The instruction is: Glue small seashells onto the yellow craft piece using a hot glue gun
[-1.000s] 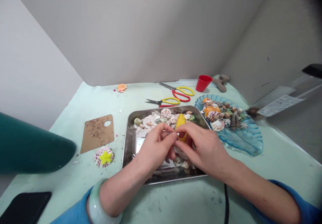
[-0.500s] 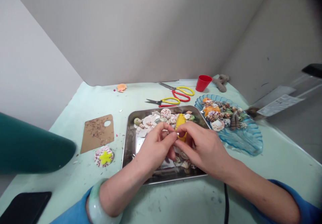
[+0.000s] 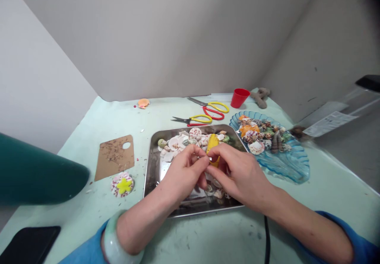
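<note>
My left hand [image 3: 184, 173] and my right hand [image 3: 237, 173] meet over a steel tray [image 3: 151, 169] holding several seashells [image 3: 181, 141]. Both hands pinch together at a small pale item between their fingertips, too small to name. A yellow object [image 3: 213, 142] shows just behind the fingers, over the tray; whether a hand holds it I cannot tell. A pale green bangle [image 3: 111, 242] is on my left wrist. Both sleeves are blue.
A blue glass dish [image 3: 292, 165] of shells lies right of the tray. Two yellow-handled scissors [image 3: 197, 119] and a red cup [image 3: 239, 97] lie behind. A brown card [image 3: 115, 157], a shell flower [image 3: 122, 185], a dark green object [image 3: 35, 173] and a black phone [image 3: 28, 244] are left.
</note>
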The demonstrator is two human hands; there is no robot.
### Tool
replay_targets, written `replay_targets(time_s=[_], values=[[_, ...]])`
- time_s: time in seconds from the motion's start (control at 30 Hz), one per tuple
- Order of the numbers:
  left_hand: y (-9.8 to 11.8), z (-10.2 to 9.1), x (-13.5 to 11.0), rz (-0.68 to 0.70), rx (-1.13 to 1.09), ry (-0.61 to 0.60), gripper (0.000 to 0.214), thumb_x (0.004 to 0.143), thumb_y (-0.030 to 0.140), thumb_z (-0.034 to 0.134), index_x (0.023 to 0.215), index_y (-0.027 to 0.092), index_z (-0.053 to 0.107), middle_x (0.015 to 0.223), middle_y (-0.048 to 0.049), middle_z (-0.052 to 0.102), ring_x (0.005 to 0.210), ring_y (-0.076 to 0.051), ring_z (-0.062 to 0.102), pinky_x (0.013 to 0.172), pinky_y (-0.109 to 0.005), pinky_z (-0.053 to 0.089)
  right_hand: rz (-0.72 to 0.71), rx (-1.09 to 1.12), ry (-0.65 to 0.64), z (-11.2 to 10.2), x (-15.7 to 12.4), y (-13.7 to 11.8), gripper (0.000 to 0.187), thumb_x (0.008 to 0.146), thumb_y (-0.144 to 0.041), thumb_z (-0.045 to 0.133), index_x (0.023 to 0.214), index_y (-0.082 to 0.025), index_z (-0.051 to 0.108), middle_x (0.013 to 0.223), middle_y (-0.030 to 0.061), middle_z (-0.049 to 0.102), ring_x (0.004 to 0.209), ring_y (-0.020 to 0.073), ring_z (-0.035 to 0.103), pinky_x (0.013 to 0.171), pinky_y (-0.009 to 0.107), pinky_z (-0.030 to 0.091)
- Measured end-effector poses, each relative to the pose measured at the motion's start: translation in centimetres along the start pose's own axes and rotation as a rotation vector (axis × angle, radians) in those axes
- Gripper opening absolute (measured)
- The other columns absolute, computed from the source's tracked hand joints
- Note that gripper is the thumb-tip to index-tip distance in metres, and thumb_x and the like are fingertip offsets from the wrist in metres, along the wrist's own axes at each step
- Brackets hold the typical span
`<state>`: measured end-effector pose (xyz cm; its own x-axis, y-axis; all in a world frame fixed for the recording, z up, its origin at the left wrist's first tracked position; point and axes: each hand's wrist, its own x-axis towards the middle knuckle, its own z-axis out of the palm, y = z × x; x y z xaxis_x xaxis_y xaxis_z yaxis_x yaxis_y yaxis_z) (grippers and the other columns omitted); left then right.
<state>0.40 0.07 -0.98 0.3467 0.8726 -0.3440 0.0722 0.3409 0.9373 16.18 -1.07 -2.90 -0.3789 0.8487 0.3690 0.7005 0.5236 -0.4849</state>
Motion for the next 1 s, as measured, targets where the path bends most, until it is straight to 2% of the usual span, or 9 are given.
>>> replay_targets(time_s=[1.0], values=[[-0.3, -0.01, -0.06, 0.031, -0.028, 0.008, 0.017, 0.081, 0.033, 0.054, 0.084, 0.02, 0.043, 0.045, 0.0063, 0.053, 0.042, -0.01, 0.049, 0.048, -0.019, 0.037, 0.017, 0.008, 0.002, -0.06, 0.09, 0.01, 0.006, 0.085, -0.02, 0.053, 0.09, -0.02, 0.052, 0.079, 0.0013, 0.06, 0.062, 0.0123, 0.055, 0.054, 0.023, 0.037]])
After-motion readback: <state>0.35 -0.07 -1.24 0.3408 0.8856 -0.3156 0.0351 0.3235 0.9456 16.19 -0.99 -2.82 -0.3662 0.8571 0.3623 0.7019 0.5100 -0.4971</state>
